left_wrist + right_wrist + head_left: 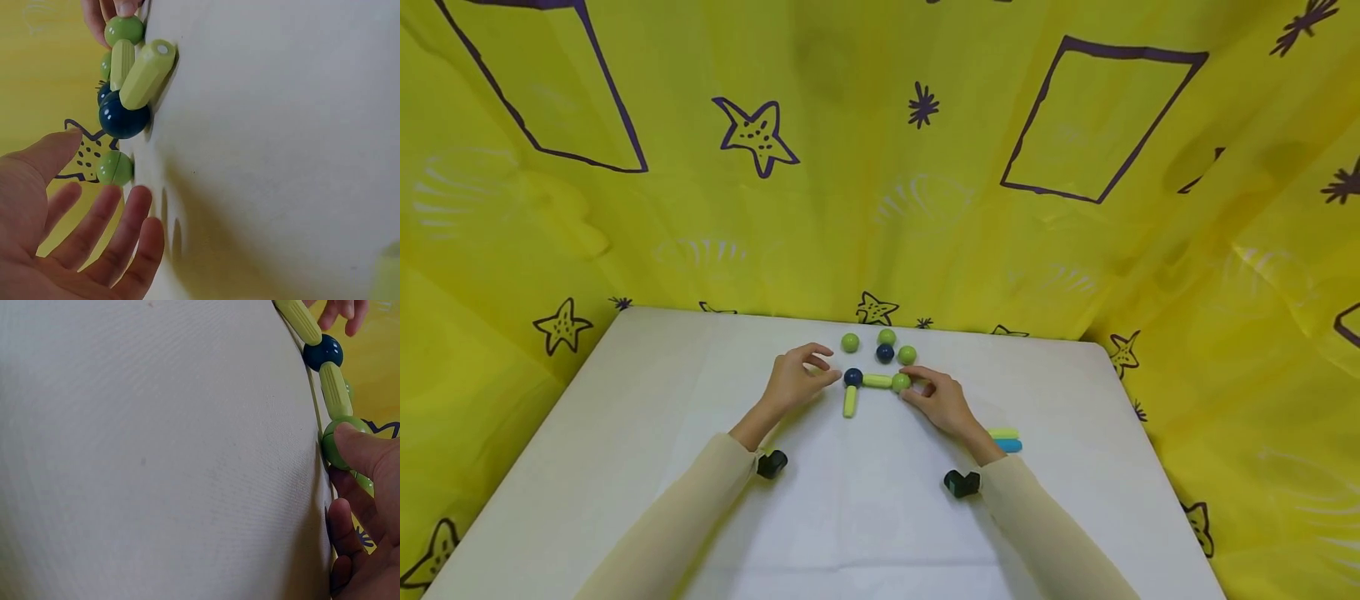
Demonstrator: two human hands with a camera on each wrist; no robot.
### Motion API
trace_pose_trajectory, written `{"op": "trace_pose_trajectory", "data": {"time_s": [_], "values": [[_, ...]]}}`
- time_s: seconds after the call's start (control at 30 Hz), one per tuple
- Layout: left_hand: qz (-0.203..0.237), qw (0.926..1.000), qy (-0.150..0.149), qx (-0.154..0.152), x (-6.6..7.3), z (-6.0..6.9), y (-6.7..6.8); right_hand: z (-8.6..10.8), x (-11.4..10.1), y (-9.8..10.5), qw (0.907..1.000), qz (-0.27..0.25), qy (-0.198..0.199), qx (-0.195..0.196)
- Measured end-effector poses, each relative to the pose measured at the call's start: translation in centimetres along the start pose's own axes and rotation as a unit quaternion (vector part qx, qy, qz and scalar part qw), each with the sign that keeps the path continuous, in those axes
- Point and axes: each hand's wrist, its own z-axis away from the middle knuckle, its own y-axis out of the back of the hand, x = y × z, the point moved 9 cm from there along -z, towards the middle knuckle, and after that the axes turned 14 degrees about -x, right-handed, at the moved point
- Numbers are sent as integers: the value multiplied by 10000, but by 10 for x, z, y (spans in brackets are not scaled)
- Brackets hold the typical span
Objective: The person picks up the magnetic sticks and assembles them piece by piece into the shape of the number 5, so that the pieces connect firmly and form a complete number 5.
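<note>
My right hand (942, 402) pinches a green ball (901, 382) between thumb and fingers. That ball joins one end of a pale yellow-green rod (877, 381). At the rod's other end is a dark blue ball (853, 377), from which a second yellow-green rod (849, 402) points toward me, forming a corner. Just left of the blue ball, my left hand (796, 379) hovers with loosely bent, spread fingers and holds nothing. In the left wrist view, a gap shows between its thumb and the blue ball (124, 117). The right wrist view has the thumb on the green ball (340, 442).
Behind the joined pieces lie loose green balls (850, 342) and another dark blue ball (885, 353). A yellow-green rod (1004, 433) and a blue rod (1009, 446) lie beside my right wrist. A yellow patterned cloth (850, 208) rises behind the white table (865, 517).
</note>
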Motion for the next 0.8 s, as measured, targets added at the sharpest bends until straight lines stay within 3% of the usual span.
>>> {"op": "trace_pose_trajectory", "data": {"time_s": [0.17, 0.3, 0.47, 0.8], "values": [[-220, 9992, 12, 331, 0, -13, 4, 0, 1, 0, 10000, -29, -12, -11], [-422, 9982, 103, 412, -1, -25, 4, 1, 0, 1, 10000, -45, -20, 30], [-502, 9980, 92, 369, 1, -37, 3, 1, -1, 2, 9999, -63, 92, 78], [-625, 9977, 235, -87, 4, -56, -11, 1, -2, 2, 9999, -15, 98, 135]]}}
